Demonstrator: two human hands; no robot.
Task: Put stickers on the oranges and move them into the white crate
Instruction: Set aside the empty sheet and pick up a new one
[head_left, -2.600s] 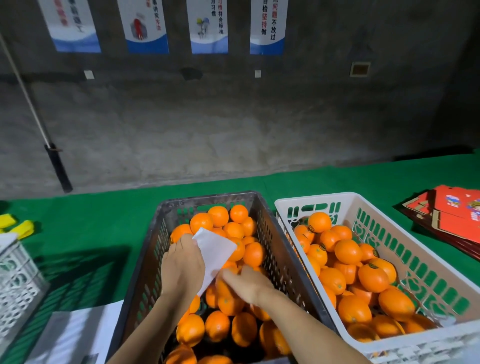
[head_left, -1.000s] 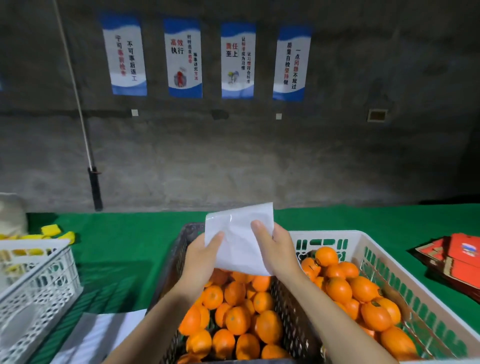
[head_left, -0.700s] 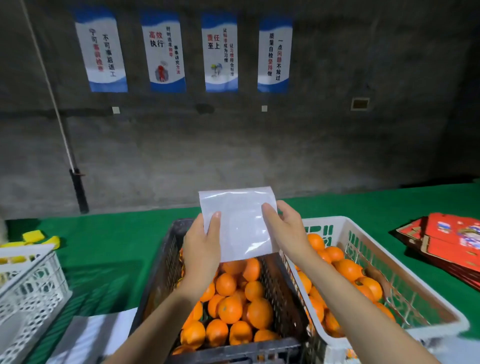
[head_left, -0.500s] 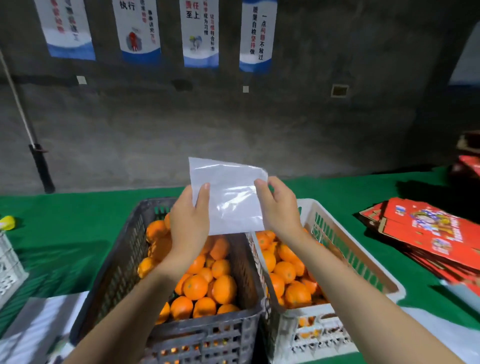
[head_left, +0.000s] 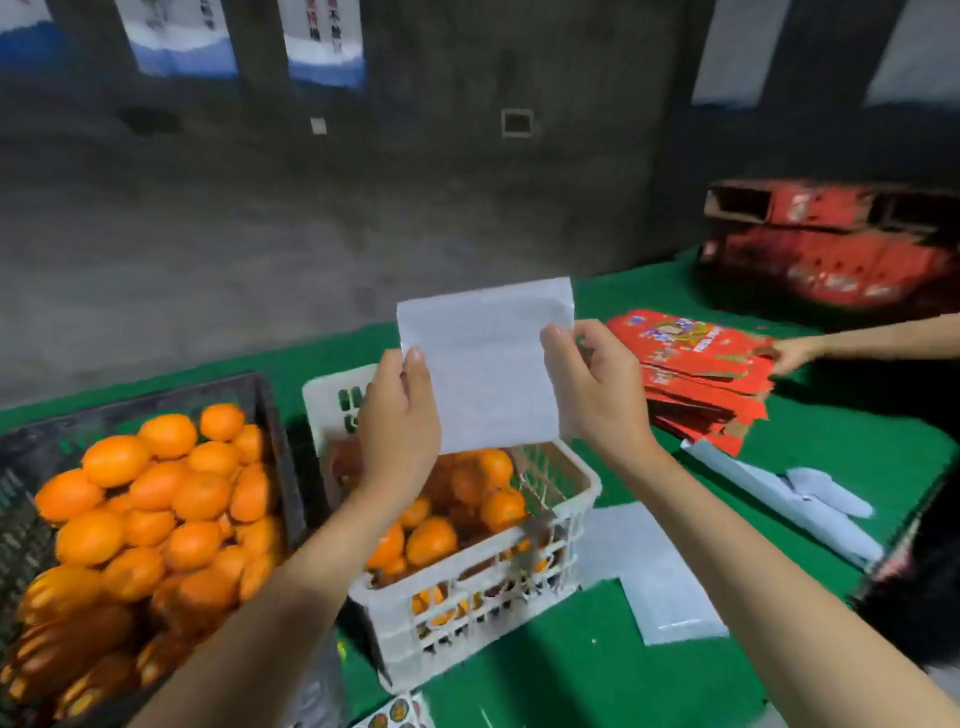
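Since before, both hands carried the white sheet (head_left: 485, 364) rightward above the white crate (head_left: 467, 608); left hand (head_left: 397, 415) and right hand (head_left: 597, 384) fingers pinch its sides.

1. Green-covered worktop (head_left: 597, 670) fills the lower frame.
2. Lower left: dark crate (head_left: 280, 415); just right of it, white crate (head_left: 467, 618).
3. Right: red cartons (head_left: 696, 374), white sheets (head_left: 654, 587).
4. Bottom edge: sticker sheet (head_left: 395, 716).

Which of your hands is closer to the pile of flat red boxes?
Right. The right hand holds the white sheet just beside the flat red cardboard boxes; the left hand grips the sheet's far edge.
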